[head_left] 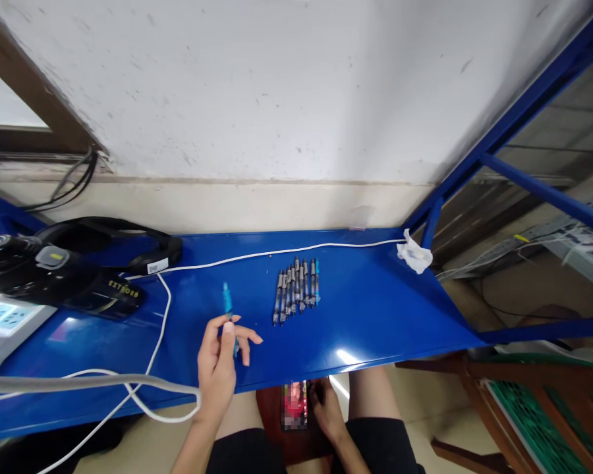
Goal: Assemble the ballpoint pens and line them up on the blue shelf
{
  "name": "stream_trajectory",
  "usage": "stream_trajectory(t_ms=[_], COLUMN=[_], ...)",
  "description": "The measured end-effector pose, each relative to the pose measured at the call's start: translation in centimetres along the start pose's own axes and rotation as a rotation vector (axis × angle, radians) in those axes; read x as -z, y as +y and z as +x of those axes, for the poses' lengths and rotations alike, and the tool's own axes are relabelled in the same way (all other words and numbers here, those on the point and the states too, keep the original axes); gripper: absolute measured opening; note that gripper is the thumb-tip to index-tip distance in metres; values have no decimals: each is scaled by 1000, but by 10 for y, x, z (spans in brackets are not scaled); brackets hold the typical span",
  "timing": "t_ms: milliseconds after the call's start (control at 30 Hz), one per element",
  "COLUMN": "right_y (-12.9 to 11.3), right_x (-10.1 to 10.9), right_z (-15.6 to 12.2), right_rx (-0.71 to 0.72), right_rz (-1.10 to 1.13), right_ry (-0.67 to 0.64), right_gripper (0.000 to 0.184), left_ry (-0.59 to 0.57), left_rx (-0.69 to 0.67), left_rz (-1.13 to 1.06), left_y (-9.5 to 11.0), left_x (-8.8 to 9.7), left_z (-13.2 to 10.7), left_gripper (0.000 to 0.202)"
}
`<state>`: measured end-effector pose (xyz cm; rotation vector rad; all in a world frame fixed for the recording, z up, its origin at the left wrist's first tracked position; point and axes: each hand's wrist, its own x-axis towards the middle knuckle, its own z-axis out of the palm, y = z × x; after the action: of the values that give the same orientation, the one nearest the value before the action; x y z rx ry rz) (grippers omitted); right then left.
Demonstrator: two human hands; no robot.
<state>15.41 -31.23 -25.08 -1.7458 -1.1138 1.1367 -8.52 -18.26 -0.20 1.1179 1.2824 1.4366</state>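
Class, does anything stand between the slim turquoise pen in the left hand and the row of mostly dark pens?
Nothing visible stands between the slim turquoise pen in the left hand and the row of mostly dark pens on the glossy blue tabletop. The thin white cable runs behind the row, outside that gap.

Glare spots the blue tabletop [385, 299]; soft shadow bands the wall [277, 85].
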Motion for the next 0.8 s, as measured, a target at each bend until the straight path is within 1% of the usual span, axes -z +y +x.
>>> stream_trajectory(t_ms=[67,167,233,300,367,433,533,567,600,633,700,733,800], right_y=[-5,-20,-35,-57,-86,-123,-190,-213,-234,-254,-288,-301,-323], right_x=[5,14,23,35,51,70,100,107,113,116,115,111,98], right_z=[-4,-12,-18,-25,-33,-41,-44,-40,-33,-22,9,28,70], right_rx=[15,48,69,94,112,123,97,101,122,155,250,310,420], right_rz=[2,5,10,1,-11,-24,14,37,64,106,209,240,228], right_ry=[3,-26,-71,-154,-207,-322,-547,-613,-648,-611,-506,-468,-468], right_gripper=[30,35,39,41,41,40,35,32,29,28,31,33,37], left_ry=[16,44,41,12,-14,-55,-215,-272,-313,-345,-383,-405,-424], left_rx=[-42,-74,-88,-90,-79,-61,-31,-14,-5,0,-7,-13,-62], left_rz=[-39,15,69,112,178,242,204,158,100,37,-103,-142,-129], left_y=[-2,-2,0,2,4,8,17,20,22,24,26,26,25], left_x=[0,-2,-4,-5,-6,-9,-22,-30,-39,-50,-72,-83,-101], left_z=[0,0,-2,-3,-5,-7,-9,-9,-8,-6,3,11,31], left_gripper=[23,22,22,23,24,26,25,24,24,24,24,24,25])
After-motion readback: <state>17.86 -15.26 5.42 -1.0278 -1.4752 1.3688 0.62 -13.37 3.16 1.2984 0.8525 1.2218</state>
